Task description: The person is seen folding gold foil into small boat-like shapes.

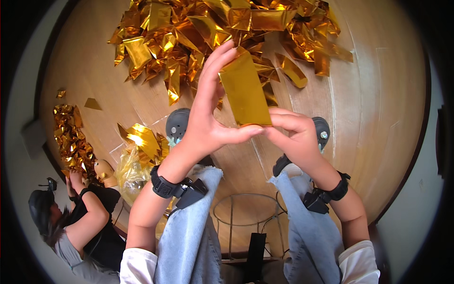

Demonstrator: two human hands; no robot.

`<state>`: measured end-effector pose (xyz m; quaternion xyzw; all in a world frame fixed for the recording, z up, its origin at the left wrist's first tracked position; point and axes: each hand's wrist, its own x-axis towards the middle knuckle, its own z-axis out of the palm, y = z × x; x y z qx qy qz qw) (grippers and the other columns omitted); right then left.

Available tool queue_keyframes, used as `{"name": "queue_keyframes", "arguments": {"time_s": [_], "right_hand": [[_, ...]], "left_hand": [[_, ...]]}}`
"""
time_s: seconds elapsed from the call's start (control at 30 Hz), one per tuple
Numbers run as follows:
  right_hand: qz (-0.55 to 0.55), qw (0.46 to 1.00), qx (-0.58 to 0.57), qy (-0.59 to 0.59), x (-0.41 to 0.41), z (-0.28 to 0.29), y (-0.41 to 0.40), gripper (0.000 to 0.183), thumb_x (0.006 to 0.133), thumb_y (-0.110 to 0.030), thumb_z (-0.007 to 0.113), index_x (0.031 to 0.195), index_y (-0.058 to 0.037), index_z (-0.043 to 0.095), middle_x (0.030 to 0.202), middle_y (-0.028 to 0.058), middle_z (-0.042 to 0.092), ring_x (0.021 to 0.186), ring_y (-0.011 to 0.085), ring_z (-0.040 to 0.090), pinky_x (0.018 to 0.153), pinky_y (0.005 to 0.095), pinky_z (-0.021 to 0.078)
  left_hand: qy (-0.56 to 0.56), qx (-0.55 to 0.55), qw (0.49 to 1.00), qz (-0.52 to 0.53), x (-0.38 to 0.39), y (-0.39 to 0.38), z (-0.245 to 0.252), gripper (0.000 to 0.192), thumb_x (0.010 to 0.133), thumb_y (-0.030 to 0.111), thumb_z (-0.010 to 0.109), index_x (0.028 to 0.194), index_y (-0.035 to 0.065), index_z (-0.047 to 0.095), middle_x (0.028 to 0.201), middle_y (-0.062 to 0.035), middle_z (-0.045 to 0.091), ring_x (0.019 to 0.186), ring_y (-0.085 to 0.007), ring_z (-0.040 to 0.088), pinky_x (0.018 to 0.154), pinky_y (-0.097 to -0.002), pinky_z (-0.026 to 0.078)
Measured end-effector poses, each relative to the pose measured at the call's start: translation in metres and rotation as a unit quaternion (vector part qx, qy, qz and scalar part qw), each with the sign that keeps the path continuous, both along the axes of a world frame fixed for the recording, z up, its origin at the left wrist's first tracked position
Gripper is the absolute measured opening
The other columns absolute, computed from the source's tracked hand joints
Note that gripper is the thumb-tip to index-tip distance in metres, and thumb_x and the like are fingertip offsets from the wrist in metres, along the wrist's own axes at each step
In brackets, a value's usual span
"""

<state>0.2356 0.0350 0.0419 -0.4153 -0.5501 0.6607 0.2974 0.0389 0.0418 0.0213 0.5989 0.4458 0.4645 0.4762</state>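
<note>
A flat folded piece of gold foil paper (246, 90) is held up in front of me, its long sides tilted. My left hand (216, 106) frames it, fingers reaching along its upper left edge and thumb under its bottom edge. At the lower right corner my right hand (292, 133) pinches it between thumb and fingers, close to the left thumb tip. Beyond my hands a large pile of folded gold foil pieces (209, 32) lies on the wooden floor (369, 106).
A clear plastic bag (133, 174) with gold foil sheets (143, 140) sits left of my legs. Further left, another person (81, 216) handles foil beside a narrow foil heap (72, 136). Between my legs stands a round metal wire frame (232, 225). My shoes (177, 124) are below my hands.
</note>
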Motion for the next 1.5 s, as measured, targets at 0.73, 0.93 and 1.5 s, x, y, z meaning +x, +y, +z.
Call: {"name": "queue_keyframes", "arguments": {"time_s": [0.73,0.93,1.5], "right_hand": [[-0.048,0.819,0.341,-0.46,0.083,-0.043,0.064,0.028,0.078,-0.006,0.065,0.105,-0.0081,0.064,0.11,0.011,0.059,0.1,0.0275,0.057,0.087,0.0348,0.0448],[-0.016,0.869,0.305,-0.389,0.019,-0.044,0.052,0.033,0.079,-0.02,0.067,0.109,-0.0079,0.06,0.095,0.0101,0.063,0.088,0.0288,0.06,0.076,0.0355,0.0478],[-0.078,0.995,-0.052,-0.039,0.021,-0.021,0.032,0.019,0.089,0.0,0.054,0.107,0.0007,0.061,0.099,0.0036,0.063,0.086,0.0091,0.059,0.072,0.022,0.0489]], "left_hand": [[0.226,-0.6,0.739,-0.209,-0.071,-0.065,-0.038,0.043,0.093,0.035,0.051,0.063,0.004,0.053,0.051,-0.0047,0.059,0.037,-0.0112,0.054,0.034,-0.0223,0.037],[0.138,-0.652,0.723,-0.181,-0.082,-0.065,-0.05,0.042,0.095,0.033,0.045,0.064,0.005,0.05,0.052,-0.0078,0.06,0.034,-0.0133,0.053,0.03,-0.0225,0.035],[0.013,-0.251,0.951,-0.177,-0.047,-0.016,0.009,0.078,0.07,0.032,0.079,0.132,0.0048,0.04,0.125,-0.0076,0.05,0.11,-0.0179,0.051,0.092,-0.0315,0.04]]}}
